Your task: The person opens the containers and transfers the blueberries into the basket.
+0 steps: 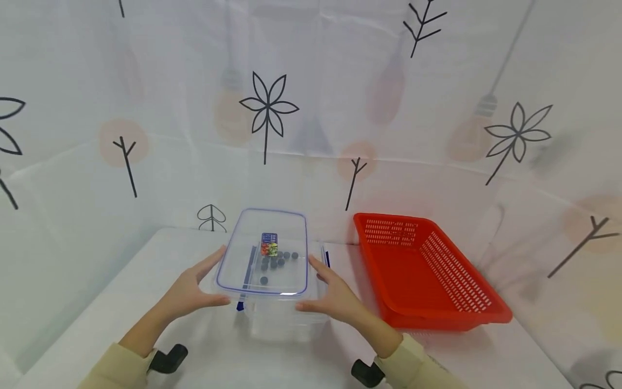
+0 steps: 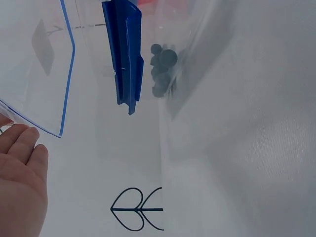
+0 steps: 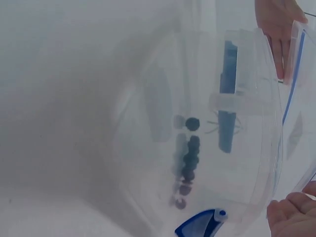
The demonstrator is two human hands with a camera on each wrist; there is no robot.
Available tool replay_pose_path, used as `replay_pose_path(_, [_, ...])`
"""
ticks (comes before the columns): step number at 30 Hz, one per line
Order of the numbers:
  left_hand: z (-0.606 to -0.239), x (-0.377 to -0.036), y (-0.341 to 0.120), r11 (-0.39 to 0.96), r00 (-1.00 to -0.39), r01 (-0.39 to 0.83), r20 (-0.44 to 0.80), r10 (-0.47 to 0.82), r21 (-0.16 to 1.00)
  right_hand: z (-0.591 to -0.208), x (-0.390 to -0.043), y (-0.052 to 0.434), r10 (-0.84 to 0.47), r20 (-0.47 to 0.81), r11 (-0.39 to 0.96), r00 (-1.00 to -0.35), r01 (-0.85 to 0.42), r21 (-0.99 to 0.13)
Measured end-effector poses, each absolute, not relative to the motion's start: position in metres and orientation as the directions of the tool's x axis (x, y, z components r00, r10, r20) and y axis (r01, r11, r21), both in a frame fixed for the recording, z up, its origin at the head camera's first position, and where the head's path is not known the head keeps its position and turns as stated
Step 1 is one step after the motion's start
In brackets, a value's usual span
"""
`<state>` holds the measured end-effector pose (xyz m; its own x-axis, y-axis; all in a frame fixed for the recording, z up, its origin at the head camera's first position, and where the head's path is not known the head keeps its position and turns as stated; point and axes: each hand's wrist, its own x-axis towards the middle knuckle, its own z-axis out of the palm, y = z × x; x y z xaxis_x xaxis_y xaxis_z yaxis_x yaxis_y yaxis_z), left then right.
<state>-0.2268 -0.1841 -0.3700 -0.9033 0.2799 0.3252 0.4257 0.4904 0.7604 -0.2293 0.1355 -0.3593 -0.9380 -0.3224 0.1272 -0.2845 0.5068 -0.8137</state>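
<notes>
Well, worktop (image 1: 121, 302): white, carrying a clear box (image 1: 286, 321) and red basket (image 1: 403, 270).
Wall (image 1: 170, 81): pale, printed with plants.
Lid (image 1: 264, 243): above the box.
Fingers: left hand (image 1: 189, 292) and right hand (image 1: 337, 297) hold the lid's opposite sides.

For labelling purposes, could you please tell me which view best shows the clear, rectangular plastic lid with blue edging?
The head view, because the whole lid fits in frame. The left and right wrist views each show only part, cropped at the left and right frame edges respectively.
</notes>
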Motion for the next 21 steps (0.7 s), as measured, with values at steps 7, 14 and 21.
replay_pose_path(7, [-0.371, -0.225, -0.2, 0.472, -0.899, 0.434, 0.332, 0.287, 0.767, -0.361, -0.23, 0.12, -0.355, 0.115, 0.501, -0.928, -0.292, -0.815])
replay_pose_path(14, [-0.369, -0.22, -0.217, 0.456, -0.896, 0.437, 0.33, 0.297, 0.775, -0.36, -0.229, 0.107, -0.397, 0.131, 0.464, -0.908, -0.322, -0.825])
replay_pose_path(21, [-0.371, -0.216, -0.233, 0.461, -0.883, 0.465, 0.356, 0.306, 0.755, -0.36, -0.227, 0.093, -0.415, 0.132, 0.467, -0.9, -0.336, -0.818])
